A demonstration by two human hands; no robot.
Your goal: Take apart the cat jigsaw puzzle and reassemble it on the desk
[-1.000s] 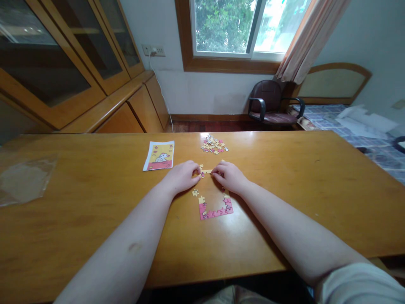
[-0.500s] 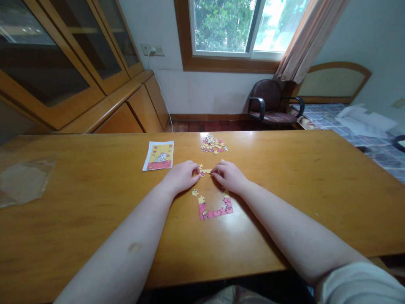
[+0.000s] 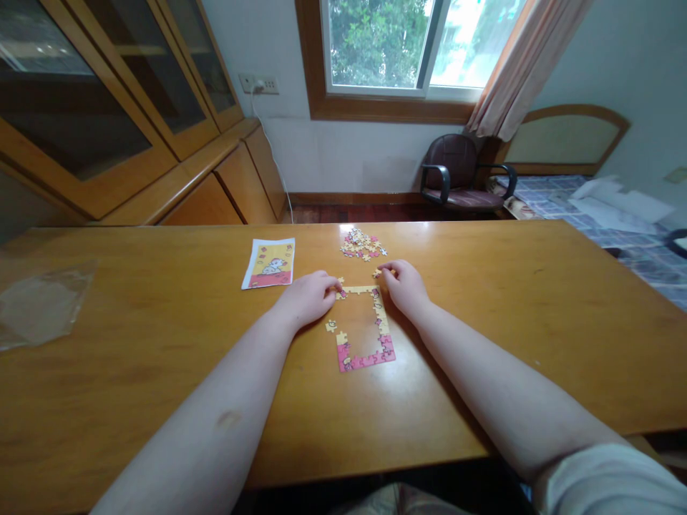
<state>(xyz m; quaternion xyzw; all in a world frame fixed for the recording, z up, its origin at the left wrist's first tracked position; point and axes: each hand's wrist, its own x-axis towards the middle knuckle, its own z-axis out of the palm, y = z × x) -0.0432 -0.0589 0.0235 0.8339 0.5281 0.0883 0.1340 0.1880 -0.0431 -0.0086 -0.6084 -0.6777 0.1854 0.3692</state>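
On the table lies a jigsaw frame, pink at the near side and yellow along the right and far sides, with a gap in its left side. My left hand has its fingers closed at the far left corner, on a yellow puzzle piece with a pink mark. Just beyond the far right corner, my right hand pinches a small yellow puzzle piece, partly covered by the fingertips. Left of the gap rests a loose yellow piece with a drawn outline.
A heap of loose puzzle pieces sits beyond the hands. The picture card with a white animal lies to the left. A clear plastic bag is at the table's far left. Beyond the wooden table stand an armchair and a bed.
My right hand has moved from the frame's far side outward and right, to a loose piece, uncovering the far and right sides. My left hand stays nearly still.
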